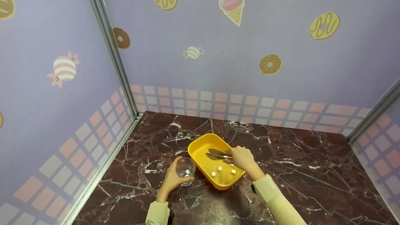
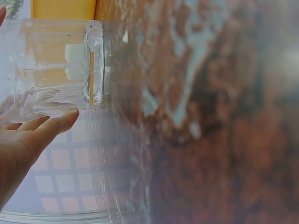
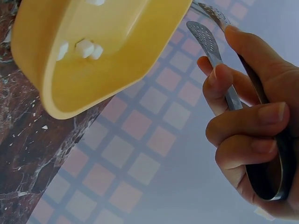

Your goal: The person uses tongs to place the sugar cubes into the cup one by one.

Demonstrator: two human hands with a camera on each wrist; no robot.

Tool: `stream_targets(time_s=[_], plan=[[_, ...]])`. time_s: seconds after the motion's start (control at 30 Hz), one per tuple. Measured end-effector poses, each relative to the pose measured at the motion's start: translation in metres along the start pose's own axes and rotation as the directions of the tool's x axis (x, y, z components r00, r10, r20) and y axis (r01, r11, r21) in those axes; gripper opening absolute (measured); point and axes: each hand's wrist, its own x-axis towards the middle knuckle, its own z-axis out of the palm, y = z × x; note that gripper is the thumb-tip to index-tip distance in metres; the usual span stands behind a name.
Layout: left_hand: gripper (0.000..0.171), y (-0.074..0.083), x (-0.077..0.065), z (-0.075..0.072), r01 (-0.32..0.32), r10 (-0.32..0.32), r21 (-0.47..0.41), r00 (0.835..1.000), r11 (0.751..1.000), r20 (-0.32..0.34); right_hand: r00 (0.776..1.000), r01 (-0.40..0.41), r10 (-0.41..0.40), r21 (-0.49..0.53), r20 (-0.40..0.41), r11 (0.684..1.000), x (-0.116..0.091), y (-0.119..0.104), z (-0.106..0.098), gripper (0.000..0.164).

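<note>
My left hand [image 1: 171, 177] curves its fingers and thumb around a clear drinking glass [image 1: 182, 165], which stands on the table left of a yellow basin. Inside the glass, at its bottom, lies a white cube [image 2: 74, 61]. My right hand [image 1: 242, 157] grips metal tongs [image 1: 216, 152] with perforated, leaf-shaped ends, held over the basin [image 1: 200, 152]. In the right wrist view the tong ends [image 3: 203, 38] are spread apart with nothing between them. Several small white cubes [image 1: 220, 169] are scattered on the near part of the basin floor, one partly hidden near my right hand.
The dark red marbled table [image 1: 300, 175] extends around the basin. Purple walls [image 1: 218, 68] with printed sweets and pink and white squares enclose it at the back and both sides. A metal rail [image 1: 103, 165] runs along the left edge.
</note>
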Motion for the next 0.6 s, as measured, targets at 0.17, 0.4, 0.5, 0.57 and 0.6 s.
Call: stream_targets(time_s=[0.17, 0.4, 0.5, 0.57, 0.6], plan=[[0.093, -0.003, 0.001, 0.001, -0.009, 0.009, -0.01, 1.0, 1.0, -0.008, 0.999, -0.017, 0.018, -0.023, 0.037, 1.0, -0.002, 0.006, 0.006, 0.024], [0.091, 0.015, -0.001, -0.001, -0.025, 0.024, -0.021, 0.999, 0.999, -0.024, 0.996, -0.065, 0.071, -0.099, 0.058, 0.993, -0.006, 0.01, 0.016, 0.03], [0.089, 0.029, -0.002, -0.005, -0.025, 0.025, -0.022, 1.0, 0.999, -0.017, 0.995, -0.065, 0.074, -0.127, 0.065, 0.99, -0.007, 0.011, 0.02, 0.029], [0.088, 0.033, -0.003, -0.006, -0.025, 0.025, -0.022, 1.0, 0.999, -0.013, 0.994, -0.064, 0.075, -0.133, 0.075, 0.989, -0.007, 0.012, 0.022, 0.027], [0.088, 0.034, -0.003, -0.006, -0.025, 0.025, -0.022, 1.0, 0.999, -0.012, 0.994, -0.063, 0.074, -0.134, 0.082, 0.989, -0.007, 0.012, 0.023, 0.026]])
